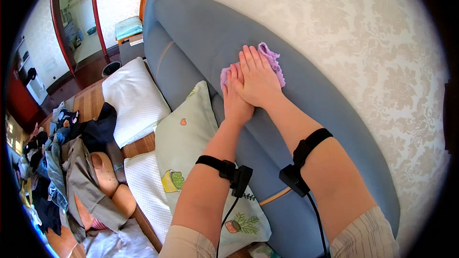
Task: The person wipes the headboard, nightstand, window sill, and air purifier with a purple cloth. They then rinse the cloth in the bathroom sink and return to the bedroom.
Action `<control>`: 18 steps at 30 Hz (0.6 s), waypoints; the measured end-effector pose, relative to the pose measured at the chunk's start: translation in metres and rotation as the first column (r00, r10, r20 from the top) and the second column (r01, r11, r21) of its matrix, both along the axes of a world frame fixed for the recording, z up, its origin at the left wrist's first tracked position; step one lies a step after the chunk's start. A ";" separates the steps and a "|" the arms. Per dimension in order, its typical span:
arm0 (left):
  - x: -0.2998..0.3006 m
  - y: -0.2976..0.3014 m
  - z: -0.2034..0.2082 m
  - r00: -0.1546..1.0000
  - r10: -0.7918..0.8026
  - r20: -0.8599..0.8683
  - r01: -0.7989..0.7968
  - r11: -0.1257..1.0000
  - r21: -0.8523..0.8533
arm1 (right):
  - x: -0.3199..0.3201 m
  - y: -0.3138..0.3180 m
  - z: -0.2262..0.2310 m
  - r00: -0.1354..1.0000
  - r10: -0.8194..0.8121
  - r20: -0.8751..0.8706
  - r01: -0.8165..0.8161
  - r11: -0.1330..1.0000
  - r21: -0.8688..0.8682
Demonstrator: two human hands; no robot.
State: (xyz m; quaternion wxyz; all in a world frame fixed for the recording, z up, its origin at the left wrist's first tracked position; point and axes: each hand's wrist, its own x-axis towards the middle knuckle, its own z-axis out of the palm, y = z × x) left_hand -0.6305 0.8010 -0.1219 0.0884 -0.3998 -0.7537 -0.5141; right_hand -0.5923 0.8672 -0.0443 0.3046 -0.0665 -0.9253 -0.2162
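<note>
A fluffy purple cloth (275, 60) lies against the blue-grey padded headboard (210, 24). My left hand (236, 99) presses flat on the cloth's left part, its fingers stretched out. Partly over the left hand lies my right hand (259, 75), also flat, with fingers extended and close together on the cloth. Much of the cloth is hidden under both hands; its edges show at left and right. Each forearm carries a black strap with a small black device (241, 181) and a cable.
Below the headboard lie a green plant-print pillow (184, 136) and a white textured pillow (134, 98). A heap of clothes (57, 153) spreads over the left side. Patterned wallpaper (363, 43) rises behind the headboard. A chair with a light-blue cushion (128, 27) stands beyond, near a doorway.
</note>
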 end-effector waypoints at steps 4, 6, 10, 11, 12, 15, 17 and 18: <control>0.012 -0.004 -0.019 0.986 -0.168 0.011 0.164 0.975 0.151 | 0.018 -0.013 -0.006 0.999 0.043 0.016 -0.042 0.999 -0.031; 0.035 -0.012 -0.036 0.966 -0.259 -0.007 0.248 0.918 0.308 | 0.037 -0.028 -0.013 0.999 0.048 0.021 -0.048 0.999 -0.014; 0.105 -0.026 -0.058 0.939 -0.336 0.075 0.281 0.873 0.400 | 0.097 -0.064 -0.018 0.998 -0.025 0.057 0.029 0.997 -0.066; 0.129 -0.031 -0.057 0.961 -0.273 0.046 0.245 0.915 0.321 | 0.122 -0.071 -0.012 0.990 -0.092 0.109 0.102 0.991 -0.086; 0.153 -0.032 -0.050 0.973 -0.220 0.070 0.193 0.943 0.272 | 0.150 -0.078 -0.003 0.981 -0.115 0.158 0.126 0.990 -0.061; 0.241 -0.038 -0.012 0.947 -0.155 0.281 0.131 0.986 0.102 | 0.225 -0.082 0.036 0.894 -0.235 0.381 0.295 0.949 -0.108; 0.259 -0.037 0.000 0.922 -0.118 0.370 0.100 0.993 0.067 | 0.239 -0.074 0.044 0.895 -0.199 0.399 0.227 0.974 -0.023; 0.263 -0.034 0.001 0.924 -0.099 0.370 0.072 0.994 0.087 | 0.245 -0.070 0.045 0.890 -0.207 0.405 0.227 0.974 0.000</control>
